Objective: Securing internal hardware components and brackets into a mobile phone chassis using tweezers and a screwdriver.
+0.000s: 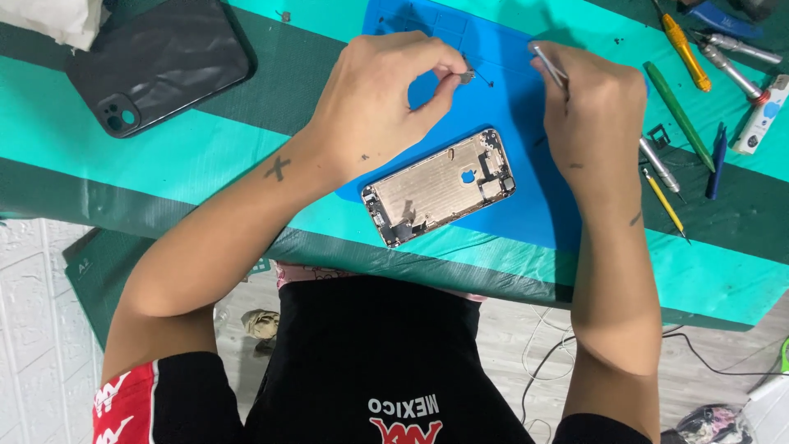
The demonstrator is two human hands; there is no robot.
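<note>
Left hand (374, 99): fingertips pinched on a small metal part (467, 77) above the blue mat (534, 205) | right hand (593, 103): closed around tweezers (547, 64) | opened phone housing (440, 187): flat on mat, below both hands | black phone (156, 62): bench, far left.

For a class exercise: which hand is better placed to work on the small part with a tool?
Probably the right hand: it already holds a metal tool close to the part, which the left hand pinches.
</note>
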